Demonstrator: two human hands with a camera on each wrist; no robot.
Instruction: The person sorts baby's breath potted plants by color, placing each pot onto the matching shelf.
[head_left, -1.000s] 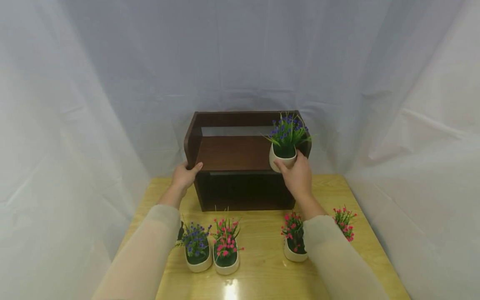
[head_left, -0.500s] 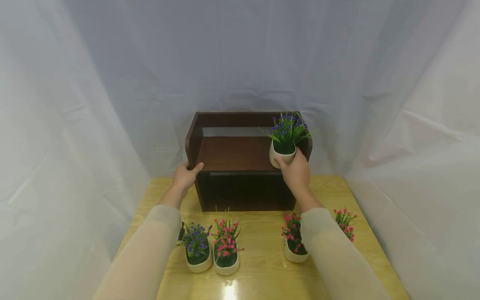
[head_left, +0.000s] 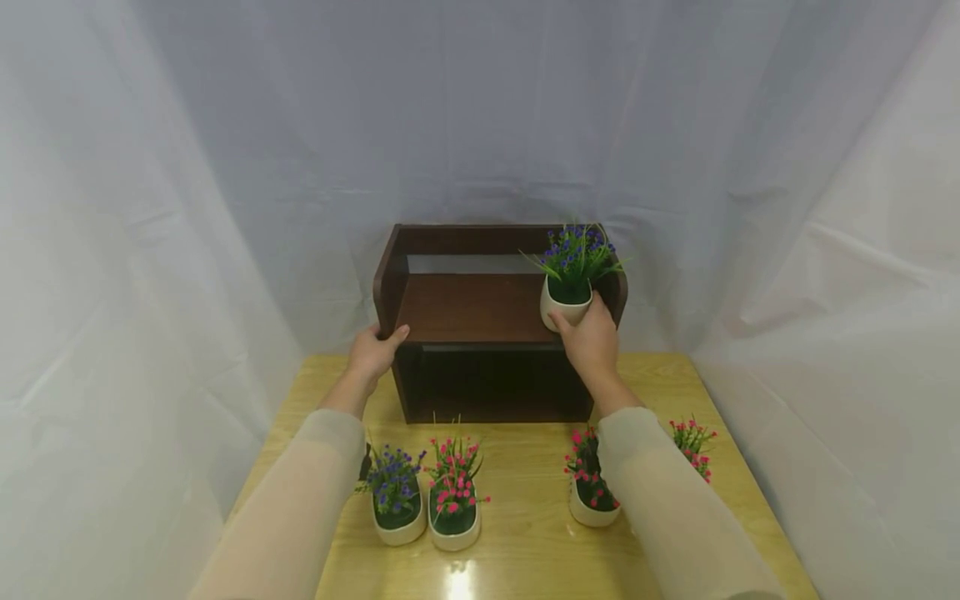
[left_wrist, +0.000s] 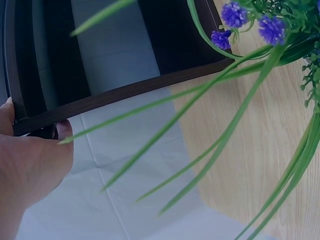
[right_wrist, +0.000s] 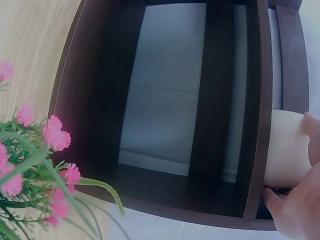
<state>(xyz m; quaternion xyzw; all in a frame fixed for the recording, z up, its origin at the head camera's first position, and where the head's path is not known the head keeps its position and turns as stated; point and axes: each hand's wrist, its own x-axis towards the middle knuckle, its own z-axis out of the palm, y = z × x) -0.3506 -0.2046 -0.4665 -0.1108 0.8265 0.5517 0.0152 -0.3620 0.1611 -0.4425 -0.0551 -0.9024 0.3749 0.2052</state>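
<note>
My right hand (head_left: pixel 592 342) holds a white pot of purple artificial flowers (head_left: pixel 567 300) at the right end of the upper board of a dark brown wooden shelf (head_left: pixel 480 308). In the right wrist view the pot (right_wrist: pixel 287 150) shows between thumb and fingers, just above the board's front edge. My left hand (head_left: pixel 369 354) grips the shelf's left side, its thumb over the front edge of the board. From the left wrist, the hand (left_wrist: pixel 35 165) shows wrapped round the corner of the dark side panel (left_wrist: pixel 125 95).
On the wooden table (head_left: pixel 517 533) stand a purple flower pot (head_left: pixel 396 500) and a pink one (head_left: pixel 453 500) at front left. Another pink pot (head_left: pixel 591 492) and more pink flowers (head_left: pixel 693 446) are partly behind my right sleeve. White sheeting (head_left: pixel 480 108) hangs around the table.
The right hand has moved the purple flower pot slightly back and up in view, further onto the upper board. The left hand keeps its grip on the shelf's side.
</note>
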